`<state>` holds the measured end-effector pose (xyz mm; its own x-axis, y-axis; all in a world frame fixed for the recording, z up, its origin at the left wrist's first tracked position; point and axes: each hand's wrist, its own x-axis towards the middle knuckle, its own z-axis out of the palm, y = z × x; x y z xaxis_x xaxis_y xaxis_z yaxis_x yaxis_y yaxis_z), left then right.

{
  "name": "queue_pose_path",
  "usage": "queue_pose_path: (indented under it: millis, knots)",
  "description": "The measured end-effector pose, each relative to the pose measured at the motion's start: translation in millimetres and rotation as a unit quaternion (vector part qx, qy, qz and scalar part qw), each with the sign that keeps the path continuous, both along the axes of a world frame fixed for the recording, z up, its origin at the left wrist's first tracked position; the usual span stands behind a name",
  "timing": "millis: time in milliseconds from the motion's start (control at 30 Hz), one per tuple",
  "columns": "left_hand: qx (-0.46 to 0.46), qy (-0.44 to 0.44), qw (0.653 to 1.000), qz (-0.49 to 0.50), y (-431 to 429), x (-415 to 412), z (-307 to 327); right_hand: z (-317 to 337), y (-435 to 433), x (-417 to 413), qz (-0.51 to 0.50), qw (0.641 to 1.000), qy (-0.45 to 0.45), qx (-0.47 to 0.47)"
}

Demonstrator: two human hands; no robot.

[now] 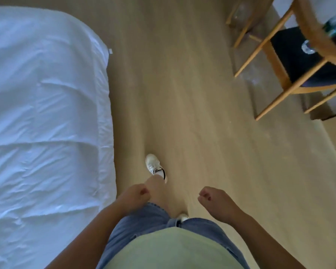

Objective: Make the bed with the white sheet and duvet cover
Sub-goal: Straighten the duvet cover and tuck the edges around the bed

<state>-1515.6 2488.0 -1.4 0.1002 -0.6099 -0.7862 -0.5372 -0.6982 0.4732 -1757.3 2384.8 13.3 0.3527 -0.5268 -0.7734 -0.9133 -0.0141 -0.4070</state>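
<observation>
Both hands hang idle at the person's front. The left hand [136, 193] and the right hand [213, 197] each have their fingers loosely curled around nothing, and neither touches any bedding.

From where the person stands, the bed [103, 136] fills everything from eight round to eleven o'clock. A white duvet cover [47, 113] is spread across its top, lying fairly flat right out to the near edge. It is creased, and straight fold lines cross it. White cloth hangs down the side, but I cannot tell whether that is the sheet or the duvet's own edge.

Pale wooden floor [182, 94] runs ahead at twelve o'clock, with nothing lying on the stretch beside the bed. At two o'clock, well apart from the bed, is a wooden chair [275, 63] with a black seat [303, 61]. Something glassy above it is too blurred to name.

One white shoe [153, 166] is planted ahead at twelve o'clock, near the bed's side, as in mid-stride. A small white tag [110, 51] sticks out at the far corner of the bedding.

I'd judge the job well along, with the covering on and spread. Smoothing the wrinkles and squaring the edges look like what is left. The pillow end is out of sight.
</observation>
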Motion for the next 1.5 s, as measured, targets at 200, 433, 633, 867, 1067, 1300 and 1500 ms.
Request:
queue_pose_path:
  millis: [200,433,633,867,1067,1300,1500]
  knots:
    - [-0.046,-0.075,0.993,0.080,-116.6,115.2,4.3,-3.1,-137.5,114.7,0.079,0.997,0.011,-0.003]
    - [-0.029,-0.081,0.994,0.063,-261.6,241.9,24.3,18.3,-287.9,265.3,0.114,0.993,-0.043,-0.003]
    - [-0.039,-0.051,0.989,0.132,-365.9,314.2,12.3,7.6,-422.6,370.7,0.108,0.993,-0.054,-0.009]
    - [-0.053,-0.050,0.956,0.284,-499.4,436.4,20.5,17.3,-610.3,519.7,0.171,0.983,-0.066,-0.022]
    - [-0.020,-0.009,0.900,0.436,-575.7,539.5,24.9,27.8,-706.6,668.6,0.302,0.952,-0.055,-0.015]
    - [-0.032,-0.010,0.850,0.525,-626.2,695.2,11.6,18.7,-778.4,857.4,0.335,0.940,-0.059,-0.008]
    - [-0.036,-0.056,0.838,0.542,-645.2,843.2,30.9,37.9,-815.7,1026.7,0.399,0.915,-0.058,-0.004]
